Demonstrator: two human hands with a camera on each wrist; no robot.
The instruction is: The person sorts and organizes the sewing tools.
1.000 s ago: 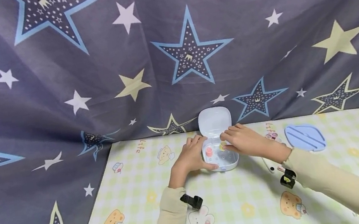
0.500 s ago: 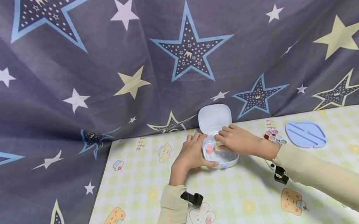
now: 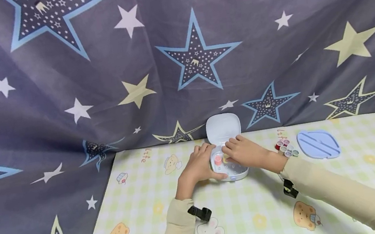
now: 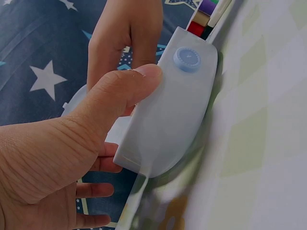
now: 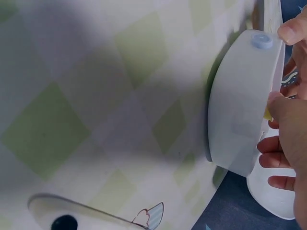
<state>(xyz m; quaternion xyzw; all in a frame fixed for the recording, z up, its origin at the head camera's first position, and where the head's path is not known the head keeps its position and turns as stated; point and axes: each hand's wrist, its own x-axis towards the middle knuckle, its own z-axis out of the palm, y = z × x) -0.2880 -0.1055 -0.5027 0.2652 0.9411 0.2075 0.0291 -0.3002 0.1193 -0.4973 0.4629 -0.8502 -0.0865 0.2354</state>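
In the head view, the white box (image 3: 240, 175) sits on the checked tablecloth (image 3: 142, 206), its lid (image 3: 223, 127) raised at the back, in front of the starry curtain (image 3: 129, 52). The left hand (image 3: 199, 165) grips the box by its left side, thumb toward the front corner. The right hand (image 3: 246, 152) reaches over the box from its right side and pinches a yellow spool (image 3: 225, 160) inside it, mostly covered by the fingers. A pink spool (image 3: 218, 160) stands in the box, just left of the yellow one. A cluster of spools (image 3: 284, 149) lies to the right of the box, and a blue tray (image 3: 318, 144) lies farther out on that same side. In the left wrist view, the left thumb (image 4: 129, 86) lies along the box's top edge, near the round blue button (image 4: 187, 58) on its front wall; the right hand comes down behind that edge, its fingertips partly hidden. Purple, tan and red spools show past the box's far end. In the right wrist view, a sliver of yellow shows by the right thumb (image 5: 280, 103) at the box's rim, while the left thumb rests at the rim near the button.
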